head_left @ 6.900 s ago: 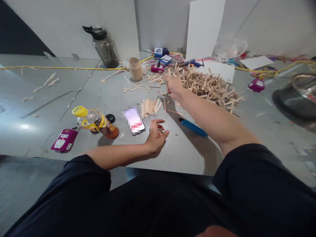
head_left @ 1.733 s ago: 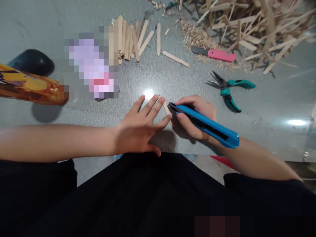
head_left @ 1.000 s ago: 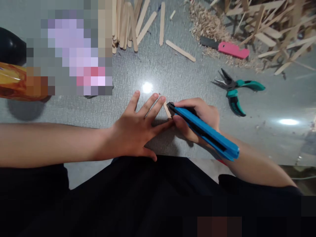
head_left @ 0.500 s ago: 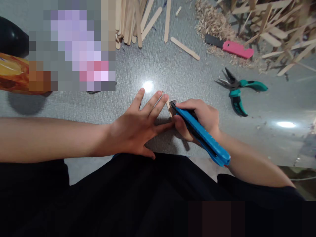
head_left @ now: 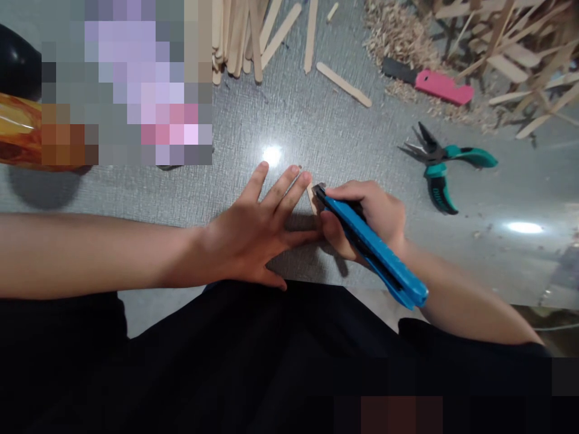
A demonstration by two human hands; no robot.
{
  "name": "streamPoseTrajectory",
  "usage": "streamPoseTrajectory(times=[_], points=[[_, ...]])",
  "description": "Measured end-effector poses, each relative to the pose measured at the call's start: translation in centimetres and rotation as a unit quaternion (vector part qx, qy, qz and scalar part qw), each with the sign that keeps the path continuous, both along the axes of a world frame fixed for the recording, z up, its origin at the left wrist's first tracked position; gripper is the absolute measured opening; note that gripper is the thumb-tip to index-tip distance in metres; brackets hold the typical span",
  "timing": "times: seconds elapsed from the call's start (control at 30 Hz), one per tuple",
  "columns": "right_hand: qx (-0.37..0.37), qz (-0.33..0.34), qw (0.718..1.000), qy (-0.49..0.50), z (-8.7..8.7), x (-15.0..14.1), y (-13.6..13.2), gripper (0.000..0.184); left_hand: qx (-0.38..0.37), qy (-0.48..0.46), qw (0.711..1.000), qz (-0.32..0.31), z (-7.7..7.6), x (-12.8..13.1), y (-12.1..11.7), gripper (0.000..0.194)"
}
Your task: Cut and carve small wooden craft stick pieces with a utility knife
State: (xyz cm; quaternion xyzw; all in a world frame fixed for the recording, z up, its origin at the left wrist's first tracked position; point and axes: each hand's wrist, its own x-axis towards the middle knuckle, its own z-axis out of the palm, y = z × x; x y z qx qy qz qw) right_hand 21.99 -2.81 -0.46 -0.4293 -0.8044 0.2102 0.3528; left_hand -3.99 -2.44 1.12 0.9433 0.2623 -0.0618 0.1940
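Fingers spread, my left hand (head_left: 257,223) lies flat on the grey table (head_left: 253,120). Its fingertips rest at a small wooden craft stick (head_left: 312,194), most of which is hidden by my two hands. My right hand (head_left: 375,217) is wrapped round a blue utility knife (head_left: 375,247). The knife slants from the lower right up to its dark metal tip, which meets the stick just beside my left fingertips. Whether the blade has cut into the wood I cannot tell.
Teal-handled pliers (head_left: 436,160) lie splayed at the right. Behind them are a pink cutter (head_left: 443,86), wood shavings (head_left: 402,36) and a heap of craft sticks (head_left: 520,60). More sticks (head_left: 235,42) are bundled at the back. An amber object (head_left: 22,132) stands far left, beside a blurred patch.
Both hands and the knife keep nearly the same pose on the stick. The tabletop things sit slightly shifted in the picture, as the view has moved a little.
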Motion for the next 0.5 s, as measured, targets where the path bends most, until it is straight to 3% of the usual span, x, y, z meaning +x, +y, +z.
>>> streamPoseTrajectory(times=[0.1, 0.23, 0.5], points=[[0.008, 0.017, 1.000, 0.012, -0.1, 0.0, 0.3, 0.026, -0.003, 0.018, 1.000, -0.008, 0.3, 0.2, 0.2, 0.112], [0.047, 0.005, 0.999, 0.001, -0.6, 0.3, 0.7, 0.025, -0.001, 0.027, 0.999, -0.017, 0.2, 0.3, 0.2, 0.121], [0.070, 0.022, 0.997, 0.008, -1.2, 0.4, 1.0, 0.029, 0.009, -0.033, 0.999, 0.018, -0.8, -0.2, -0.2, 0.117]])
